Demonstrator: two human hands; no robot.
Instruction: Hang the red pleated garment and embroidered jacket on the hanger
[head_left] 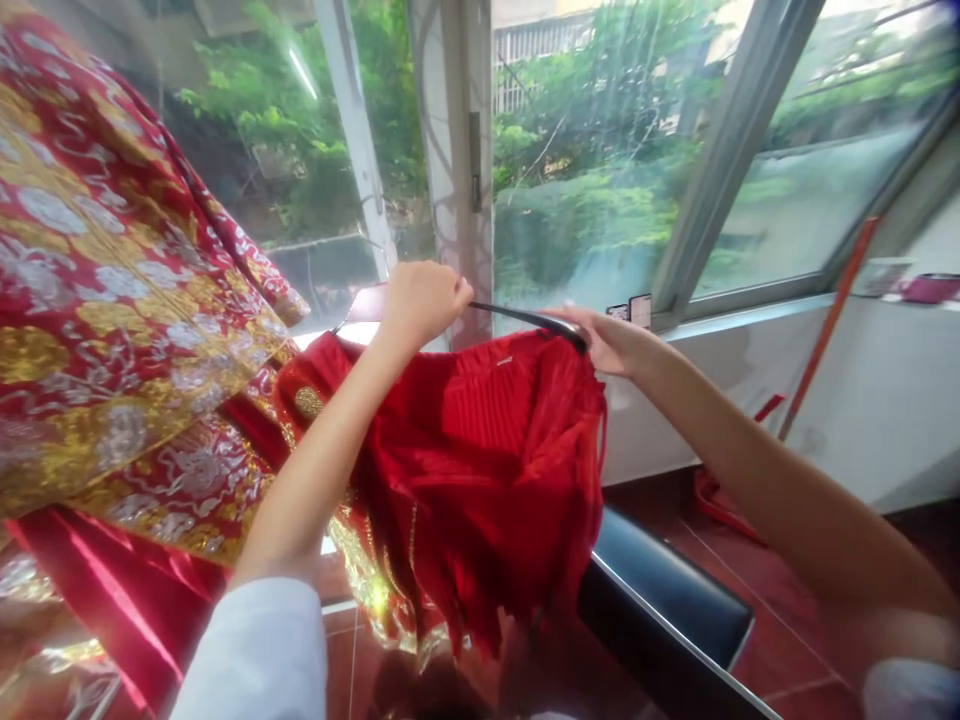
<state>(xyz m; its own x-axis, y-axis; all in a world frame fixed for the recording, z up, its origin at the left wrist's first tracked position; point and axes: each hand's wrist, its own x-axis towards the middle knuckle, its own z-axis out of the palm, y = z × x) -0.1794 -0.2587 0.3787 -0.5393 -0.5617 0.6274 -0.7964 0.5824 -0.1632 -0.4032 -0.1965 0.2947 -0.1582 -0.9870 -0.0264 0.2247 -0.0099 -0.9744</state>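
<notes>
A red garment (487,440) with pleated cloth inside and gold sequin trim hangs from a thin black clothes hanger (517,315). My left hand (424,305) is closed around the hanger near its middle. At the hanger's right end, my right hand (606,342) holds the thick black tip just above the garment's edge. The garment's left side drops behind my left forearm, where gold trim catches the light. The fingertips of my left hand are partly hidden.
A red, gold and silver embroidered robe (112,300) hangs close on the left. Windows (592,150) stand ahead. A black padded seat (667,580) is below right, and an orange pole (829,330) leans on the wall. Two phones (630,310) stand near the sill.
</notes>
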